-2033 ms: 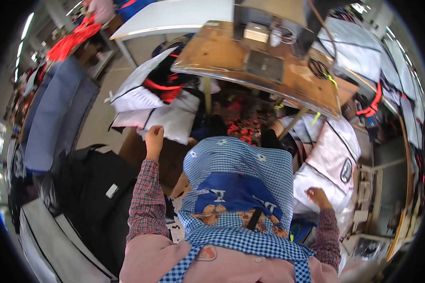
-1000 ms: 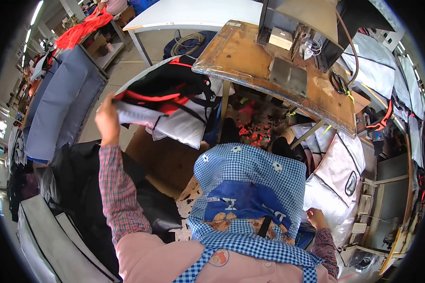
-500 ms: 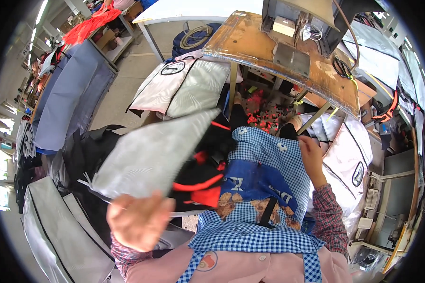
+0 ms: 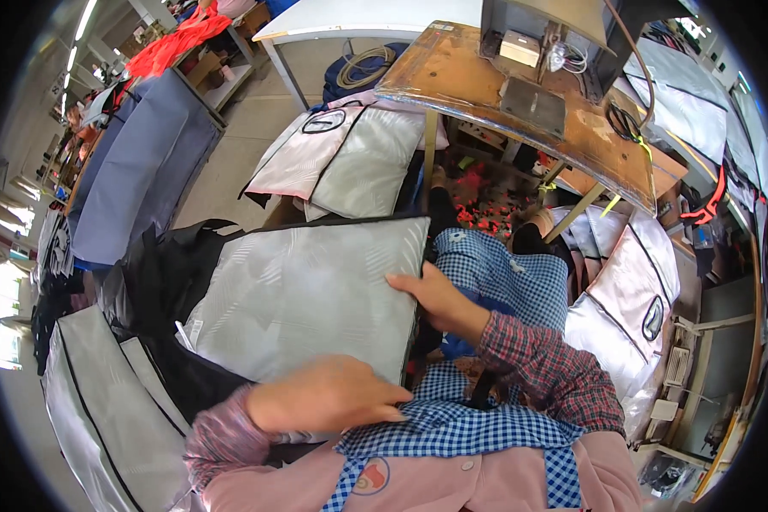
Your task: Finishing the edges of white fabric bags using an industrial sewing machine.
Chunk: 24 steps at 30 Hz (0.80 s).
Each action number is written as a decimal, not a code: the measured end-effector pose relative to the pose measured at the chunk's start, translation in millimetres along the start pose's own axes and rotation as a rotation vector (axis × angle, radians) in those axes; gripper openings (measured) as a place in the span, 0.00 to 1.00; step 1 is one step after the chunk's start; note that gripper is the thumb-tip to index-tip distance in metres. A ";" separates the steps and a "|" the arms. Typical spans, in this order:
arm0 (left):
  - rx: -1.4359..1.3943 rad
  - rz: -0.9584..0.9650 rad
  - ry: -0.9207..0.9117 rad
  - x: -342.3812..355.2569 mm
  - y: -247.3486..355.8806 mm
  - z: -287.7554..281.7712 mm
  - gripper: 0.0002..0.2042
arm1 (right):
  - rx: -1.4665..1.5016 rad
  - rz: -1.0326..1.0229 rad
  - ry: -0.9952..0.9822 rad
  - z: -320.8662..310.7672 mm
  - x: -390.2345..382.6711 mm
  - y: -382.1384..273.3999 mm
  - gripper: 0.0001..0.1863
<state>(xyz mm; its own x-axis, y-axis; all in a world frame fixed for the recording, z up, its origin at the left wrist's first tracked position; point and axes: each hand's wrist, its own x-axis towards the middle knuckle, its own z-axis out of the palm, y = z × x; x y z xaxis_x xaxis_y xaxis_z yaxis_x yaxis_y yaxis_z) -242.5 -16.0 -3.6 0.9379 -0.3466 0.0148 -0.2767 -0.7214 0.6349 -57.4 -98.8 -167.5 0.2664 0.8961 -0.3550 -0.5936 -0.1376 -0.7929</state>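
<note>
A silver-grey, faintly patterned fabric panel [image 4: 307, 290] with dark edging lies across the left side of my lap, its pale side up. My right hand [image 4: 444, 299] grips its right edge, thumb on top and the other fingers hidden beneath. Close to the panel's near right corner, my left hand [image 4: 328, 397] reaches across from the left. Its thumb and fingertip point right, slightly apart, with nothing visible between them. Under both hands is the blue checked apron [image 4: 486, 431]. A white tag [image 4: 194, 331] shows at the panel's left edge.
Black fabric [image 4: 162, 282] is heaped at the left, beside more silver pieces [image 4: 102, 401]. Ahead stands a worn wooden machine table [image 4: 444, 72], with red scraps [image 4: 486, 213] beneath. Stacked silver panels [image 4: 367, 162] sit ahead left; silver bags [image 4: 623, 299] lie at my right.
The panel has come down flat over my lap, covering its black and red side. My right hand has moved left onto its edge; my left hand has moved right.
</note>
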 end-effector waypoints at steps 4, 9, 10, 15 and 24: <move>-0.213 -0.299 0.060 17.1 -75.4 -58.3 0.16 | 0.222 0.124 0.078 5.1 -34.3 43.7 0.29; -0.012 -0.660 0.406 42.0 -301.7 -61.7 0.16 | 0.177 0.310 0.165 -3.4 -27.8 63.6 0.29; -0.021 -0.809 0.396 44.1 -349.1 -51.8 0.17 | 0.135 0.331 0.183 -7.8 -23.2 65.5 0.28; 0.100 -1.003 0.237 14.1 -480.0 15.9 0.20 | 0.010 0.192 0.096 -10.3 -12.4 74.8 0.26; -1.084 -1.390 0.835 60.7 -488.0 42.2 0.22 | 0.013 0.218 0.137 -27.7 -4.0 73.1 0.25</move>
<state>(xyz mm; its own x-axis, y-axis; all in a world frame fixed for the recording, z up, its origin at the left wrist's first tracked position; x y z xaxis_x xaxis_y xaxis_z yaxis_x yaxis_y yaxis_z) -59.4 289.7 -345.1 0.2925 0.6077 -0.7384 0.5436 0.5296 0.6512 -80.9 -124.2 -237.7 0.2311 0.7800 -0.5816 -0.6581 -0.3149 -0.6839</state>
